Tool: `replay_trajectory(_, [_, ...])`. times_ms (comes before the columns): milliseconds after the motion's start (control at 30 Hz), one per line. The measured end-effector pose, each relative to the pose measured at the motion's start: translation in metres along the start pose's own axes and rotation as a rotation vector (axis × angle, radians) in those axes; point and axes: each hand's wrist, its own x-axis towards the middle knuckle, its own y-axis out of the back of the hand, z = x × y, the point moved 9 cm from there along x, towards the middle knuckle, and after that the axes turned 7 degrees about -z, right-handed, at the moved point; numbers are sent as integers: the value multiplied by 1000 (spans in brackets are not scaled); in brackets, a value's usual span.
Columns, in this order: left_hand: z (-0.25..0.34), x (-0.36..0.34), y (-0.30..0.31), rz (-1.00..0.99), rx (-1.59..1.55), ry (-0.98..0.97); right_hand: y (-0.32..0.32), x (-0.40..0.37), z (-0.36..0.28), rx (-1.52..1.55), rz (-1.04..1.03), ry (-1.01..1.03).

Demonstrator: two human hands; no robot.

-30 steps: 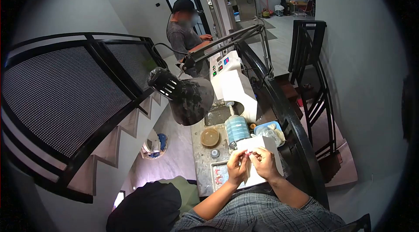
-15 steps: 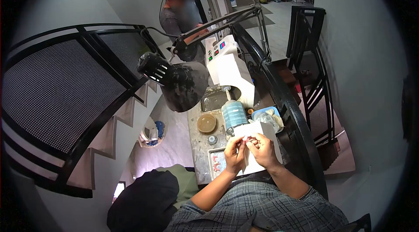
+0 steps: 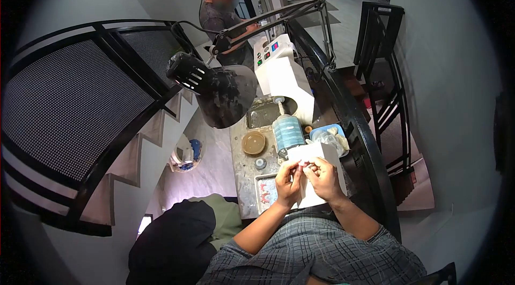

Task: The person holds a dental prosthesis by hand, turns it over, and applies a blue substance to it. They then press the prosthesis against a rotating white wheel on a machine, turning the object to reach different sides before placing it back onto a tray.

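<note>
Small pink piece pinched btwn both hands, over white box at near end of bench

Fingers of L hand (image 3: 288,184) and R hand (image 3: 325,180) are drawn nearly closed, tips meeting at the small pink piece (image 3: 303,163); each hand seems to have a pinch on it, tho the piece is too tiny in view to make out its shape. Both hands are above the white box (image 3: 316,151), forearms coming in from the wearer's side.

Just L of the hands, a shallow tray (image 3: 257,199) lies on the bench (image 3: 240,177) w/ red-pink pieces (image 3: 264,192) in it. Beyond the tray: small round jar (image 3: 260,163), then brown bowl (image 3: 254,143). Past the box is a blue-banded cylinder (image 3: 288,132), tilted; to its R, a blue container (image 3: 322,128) holding clear plastic and pale lumps (image 3: 333,131).

Farther out, a sunken basin (image 3: 262,116) is set in the bench, next to a white machine (image 3: 287,78) w/ coloured controls on top. Black lamp (image 3: 225,94) hangs on its jointed arm, L of the machine. Curved black railing (image 3: 370,151) runs along the R side. Another person (image 3: 217,16) in a dark cap stands past the machine's far end, arms fwd
</note>
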Motion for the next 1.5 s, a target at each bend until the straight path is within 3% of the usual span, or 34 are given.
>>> replay_trajectory(267, [3,0,-3,-63,0,-25,2,0,5,-25,32,29])
replay_trajectory(667, [11,-1,2,23,34,-50,8,-5,-7,-107,77,21])
replay_trajectory(933, [19,1,3,24,46,-134,5,-5,-4,21,53,-14])
replay_trajectory(1033, [15,-3,3,36,16,-84,7,-4,-12,12,47,-20])
replay_trajectory(1133, [21,0,-1,-64,72,-98,8,-4,-10,-18,39,-18])
replay_trajectory(1200, [23,1,1,24,21,-111,8,-1,-15,-32,48,1])
replay_trajectory(1500, [19,-2,4,20,67,-130,9,2,-10,-9,22,-12])
